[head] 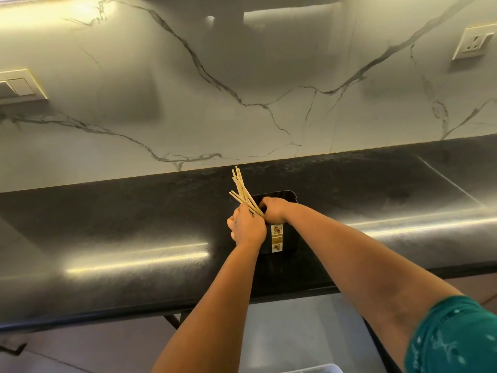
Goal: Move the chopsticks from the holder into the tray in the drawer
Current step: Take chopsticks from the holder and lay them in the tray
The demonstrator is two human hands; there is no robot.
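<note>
A black rectangular holder (285,239) with a small patterned label stands on the dark countertop (134,224). Several pale wooden chopsticks (240,188) stick out of its left side, fanned up and to the left. My left hand (248,228) is closed around the lower part of the bundle, just left of the holder. My right hand (273,210) rests on the holder's near left rim, fingers curled over the edge beside the chopsticks. The holder's inside is mostly hidden by both hands. A pale tray edge (317,368) shows at the bottom.
The glossy black countertop runs left to right, with a marble-patterned wall (242,90) behind it. A switch plate (20,86) is on the wall at left, a socket (473,43) at right. Below the counter's front edge lies a light floor.
</note>
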